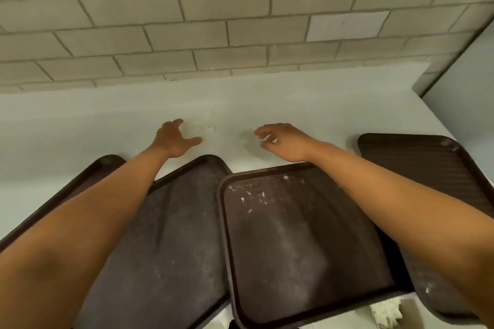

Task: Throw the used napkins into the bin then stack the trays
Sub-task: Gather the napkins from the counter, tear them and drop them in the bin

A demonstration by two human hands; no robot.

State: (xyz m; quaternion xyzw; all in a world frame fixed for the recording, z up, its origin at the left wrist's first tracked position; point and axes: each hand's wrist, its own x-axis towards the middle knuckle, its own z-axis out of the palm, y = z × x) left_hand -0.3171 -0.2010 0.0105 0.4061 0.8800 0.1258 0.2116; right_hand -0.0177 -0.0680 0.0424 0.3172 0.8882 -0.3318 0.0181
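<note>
Three dark brown trays lie on a pale counter. The left tray sits slanted, and the middle tray overlaps its right edge and carries white crumbs near its far end. The right tray lies partly under my right forearm. My left hand hovers over the counter beyond the trays, fingers spread and holding nothing. My right hand hovers beside it, fingers loosely curled and empty. A crumpled white napkin shows at the bottom right, below the counter edge.
A grey brick wall rises behind the counter. A pale vertical panel stands at the right end. Faint stains mark the counter between my hands.
</note>
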